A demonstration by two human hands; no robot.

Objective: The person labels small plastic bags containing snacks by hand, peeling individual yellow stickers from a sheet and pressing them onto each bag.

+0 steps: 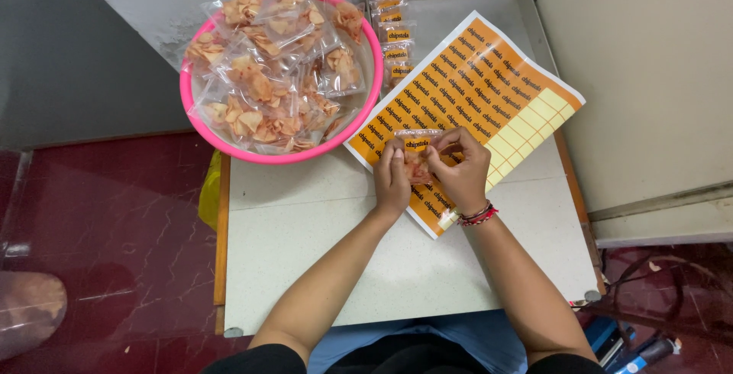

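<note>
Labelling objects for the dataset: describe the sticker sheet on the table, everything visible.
The sticker sheet is a white-edged paper rectangle lying flat and skewed on the pale table. It carries a grid of orange labels; the cells at its right corner are bare yellow. Both hands and their small packet hover over its lower left part.

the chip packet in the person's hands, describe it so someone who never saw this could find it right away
Start at the white table and find the orange sticker sheet right of the pink basin. Over the sheet's near edge, the left hand and right hand pinch a small clear chip packet between them. Unlike the packets heaped in the basin, it is held up alone and bears an orange sticker.
</note>
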